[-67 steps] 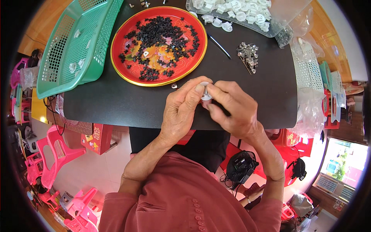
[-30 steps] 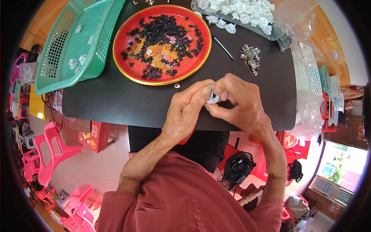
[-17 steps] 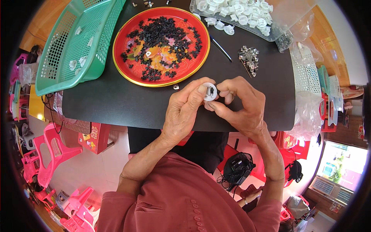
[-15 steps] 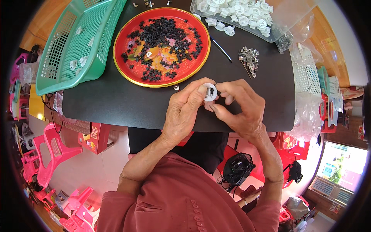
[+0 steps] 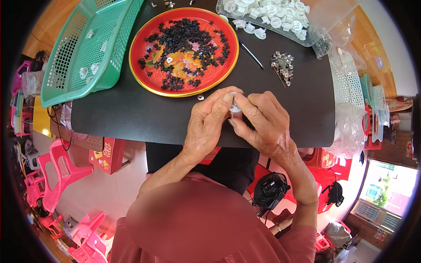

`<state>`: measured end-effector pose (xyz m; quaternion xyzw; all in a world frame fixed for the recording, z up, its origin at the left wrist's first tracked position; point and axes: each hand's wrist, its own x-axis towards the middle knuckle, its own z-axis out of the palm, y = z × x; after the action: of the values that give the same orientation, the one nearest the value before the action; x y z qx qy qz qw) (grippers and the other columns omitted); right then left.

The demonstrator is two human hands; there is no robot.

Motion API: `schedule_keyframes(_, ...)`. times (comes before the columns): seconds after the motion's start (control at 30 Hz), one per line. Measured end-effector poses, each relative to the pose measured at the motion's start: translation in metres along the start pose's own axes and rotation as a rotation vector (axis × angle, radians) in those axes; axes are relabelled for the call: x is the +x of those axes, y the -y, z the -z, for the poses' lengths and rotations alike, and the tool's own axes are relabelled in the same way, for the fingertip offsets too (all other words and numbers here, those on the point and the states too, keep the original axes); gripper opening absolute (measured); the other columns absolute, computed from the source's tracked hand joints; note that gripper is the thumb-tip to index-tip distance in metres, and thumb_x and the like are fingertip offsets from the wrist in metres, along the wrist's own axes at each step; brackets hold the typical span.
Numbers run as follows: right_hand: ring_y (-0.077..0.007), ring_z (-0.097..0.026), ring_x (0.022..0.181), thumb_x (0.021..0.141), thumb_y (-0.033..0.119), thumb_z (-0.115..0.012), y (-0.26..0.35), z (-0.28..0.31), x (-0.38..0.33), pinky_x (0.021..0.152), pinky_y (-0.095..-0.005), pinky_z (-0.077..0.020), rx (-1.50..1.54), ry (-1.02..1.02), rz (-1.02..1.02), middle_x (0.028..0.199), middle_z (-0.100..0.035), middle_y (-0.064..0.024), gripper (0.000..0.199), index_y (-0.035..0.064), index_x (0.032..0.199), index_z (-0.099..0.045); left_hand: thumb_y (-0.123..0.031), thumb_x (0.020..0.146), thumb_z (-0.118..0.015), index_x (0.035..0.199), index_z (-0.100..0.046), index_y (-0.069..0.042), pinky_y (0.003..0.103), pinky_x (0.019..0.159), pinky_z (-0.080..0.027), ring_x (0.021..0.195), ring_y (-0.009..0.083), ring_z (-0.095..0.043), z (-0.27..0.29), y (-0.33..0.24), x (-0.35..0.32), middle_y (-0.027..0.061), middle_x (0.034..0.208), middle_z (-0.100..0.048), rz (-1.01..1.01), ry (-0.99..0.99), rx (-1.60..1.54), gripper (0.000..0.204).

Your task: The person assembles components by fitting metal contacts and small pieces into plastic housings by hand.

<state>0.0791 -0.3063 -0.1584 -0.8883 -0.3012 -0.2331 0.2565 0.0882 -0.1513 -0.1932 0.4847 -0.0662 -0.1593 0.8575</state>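
Observation:
A small round white plastic part (image 5: 235, 108) is held over the near side of the dark table. My left hand (image 5: 208, 115) pinches it between thumb and fingers. From the other side, the index finger of my right hand (image 5: 264, 122) presses on its face, and my right thumb is just below. My fingers cover most of the part. Just beyond my hands is a red round tray (image 5: 184, 90) with a gold rim, bearing many small black pieces (image 5: 186, 37). A small metal piece (image 5: 200, 97) lies beside the tray's near edge.
A green mesh basket (image 5: 115, 72) with a few white parts stands at the left. At the far right is a clear bin (image 5: 313, 37) heaped with white parts (image 5: 272, 13). A pen (image 5: 251, 55) and a pile of small metal pieces (image 5: 283, 66) lie right of the tray.
My right hand has moved left and in against the white part, its index finger now covering much of it. My left hand has barely moved.

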Motion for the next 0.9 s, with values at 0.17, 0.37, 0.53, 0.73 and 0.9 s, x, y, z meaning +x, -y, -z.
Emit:
schedule_keyframes(0.17, -0.0148, -0.061, 0.074, 0.078, -0.001, -0.065, -0.008, 0.007, -0.010, 0.065, -0.0264, -0.0485, 0.470, -0.028, -0.357, 0.090, -0.063, -0.0094, 0.029, 0.0029, 0.106, -0.065, -0.024, 0.101, -0.044, 0.114, -0.057, 0.004, 0.023, 0.071, -0.044, 0.075, 0.0085, -0.053, -0.005, 0.003, 0.001, 0.0030, 0.080, -0.058, -0.089, 0.026, 0.031, 0.034)
schedule_keyframes(0.37, -0.0152, -0.060, 0.073, 0.077, -0.002, -0.065, -0.003, 0.010, -0.008, 0.063, -0.0265, -0.0495, 0.426, -0.049, -0.360, 0.090, -0.063, -0.0086, 0.030, 0.0043, 0.106, -0.064, -0.025, 0.102, -0.043, 0.113, -0.057, 0.005, 0.023, 0.070, -0.044, 0.074, 0.0085, -0.053, -0.005, 0.000, 0.001, 0.0027, 0.080, -0.057, -0.068, 0.019, 0.072, 0.034)
schedule_keyframes(0.53, -0.0169, -0.061, 0.071, 0.072, -0.003, -0.070, 0.000, 0.001, -0.006, 0.061, -0.0285, -0.0515, 0.293, -0.082, -0.201, 0.091, -0.060, -0.0083, 0.032, 0.0045, 0.103, -0.064, -0.026, 0.102, -0.042, 0.115, -0.056, 0.004, 0.021, 0.071, -0.044, 0.076, 0.0077, -0.053, -0.003, 0.000, 0.001, 0.0026, 0.084, -0.058, -0.027, 0.016, 0.023, 0.035)
schedule_keyframes(0.73, -0.0191, -0.062, 0.071, 0.071, -0.004, -0.071, 0.000, 0.003, -0.004, 0.060, -0.0289, -0.0516, 0.309, -0.095, -0.202, 0.090, -0.060, -0.0091, 0.032, 0.0041, 0.101, -0.064, -0.027, 0.102, -0.040, 0.116, -0.054, 0.005, 0.024, 0.073, -0.047, 0.079, 0.0105, -0.056, 0.002, -0.001, 0.002, 0.0061, 0.090, -0.059, 0.053, 0.097, -0.155, 0.038)
schedule_keyframes(0.9, -0.0205, -0.062, 0.071, 0.070, -0.004, -0.071, -0.003, 0.002, -0.005, 0.060, -0.0293, -0.0518, 0.258, -0.076, -0.149, 0.089, -0.060, -0.0092, 0.033, 0.0038, 0.101, -0.064, -0.026, 0.101, -0.042, 0.115, -0.054, 0.007, 0.028, 0.075, -0.049, 0.080, 0.0132, -0.058, 0.003, -0.002, 0.003, 0.0089, 0.092, -0.060, 0.077, 0.116, -0.165, 0.038)
